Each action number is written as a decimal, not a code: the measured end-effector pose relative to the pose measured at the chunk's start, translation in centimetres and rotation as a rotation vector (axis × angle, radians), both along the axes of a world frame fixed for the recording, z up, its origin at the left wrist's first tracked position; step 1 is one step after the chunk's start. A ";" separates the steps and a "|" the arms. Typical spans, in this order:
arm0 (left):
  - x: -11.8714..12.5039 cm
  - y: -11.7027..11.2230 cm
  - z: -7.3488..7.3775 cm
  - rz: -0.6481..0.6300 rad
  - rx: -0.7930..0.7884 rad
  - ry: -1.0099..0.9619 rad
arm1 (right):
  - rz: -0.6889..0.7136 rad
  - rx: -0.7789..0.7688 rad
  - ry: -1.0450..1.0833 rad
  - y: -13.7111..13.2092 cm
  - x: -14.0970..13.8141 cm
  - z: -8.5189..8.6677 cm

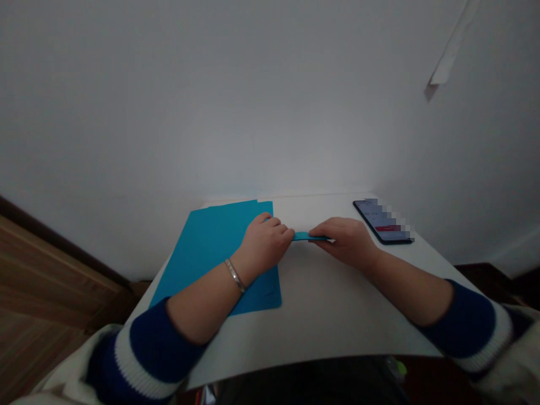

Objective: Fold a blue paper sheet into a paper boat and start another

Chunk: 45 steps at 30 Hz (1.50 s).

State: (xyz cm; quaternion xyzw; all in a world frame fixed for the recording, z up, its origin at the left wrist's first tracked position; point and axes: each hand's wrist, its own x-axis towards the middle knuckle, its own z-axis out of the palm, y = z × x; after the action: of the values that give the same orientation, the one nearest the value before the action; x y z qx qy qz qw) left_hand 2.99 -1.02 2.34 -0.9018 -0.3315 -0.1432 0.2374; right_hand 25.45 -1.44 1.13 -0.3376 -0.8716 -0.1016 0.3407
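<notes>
Between my two hands stretches a narrow folded piece of blue paper (pixel 301 236), held just above the table and seen nearly edge-on. My left hand (pixel 268 239) is closed on its left end, with the fingers curled over it. At the other end, my right hand (pixel 348 239) pinches the paper between thumb and fingers. Larger blue sheets (pixel 211 247) lie flat on the left of the table, partly under my left hand and forearm. The left end of the folded paper is hidden by my fingers.
The white table (pixel 329 315) stands against a pale wall (pixel 270 112). A phone (pixel 379 222) with its screen lit lies at the right back edge. Wooden furniture (pixel 46 281) is at the far left. A white strip (pixel 451 50) hangs on the right wall.
</notes>
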 end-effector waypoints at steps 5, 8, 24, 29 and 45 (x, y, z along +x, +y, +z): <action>0.0 0.0 -0.2 -0.022 -0.034 -0.016 | 0.092 0.115 -0.061 -0.5 -0.3 0.2; 0.0 0.0 -0.1 0.010 -0.025 -0.009 | 0.033 0.049 -0.022 -0.4 -0.4 0.0; 0.4 -0.1 -0.4 0.034 -0.117 -0.066 | -0.050 -0.144 0.156 0.1 -0.5 -0.2; 0.2 0.1 -0.6 0.102 -0.105 -0.191 | -0.010 -0.539 0.428 0.6 -1.0 -0.4; -0.1 0.2 -0.9 -0.166 -0.444 -0.353 | 0.251 -0.788 0.492 0.2 -1.9 -1.9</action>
State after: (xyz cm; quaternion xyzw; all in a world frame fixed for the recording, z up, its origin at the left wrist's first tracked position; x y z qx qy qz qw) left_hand 2.88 -0.86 1.43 -0.9169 -0.3158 -0.2407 -0.0396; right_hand 23.55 -1.28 -0.80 -0.3471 -0.7713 0.3612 0.3927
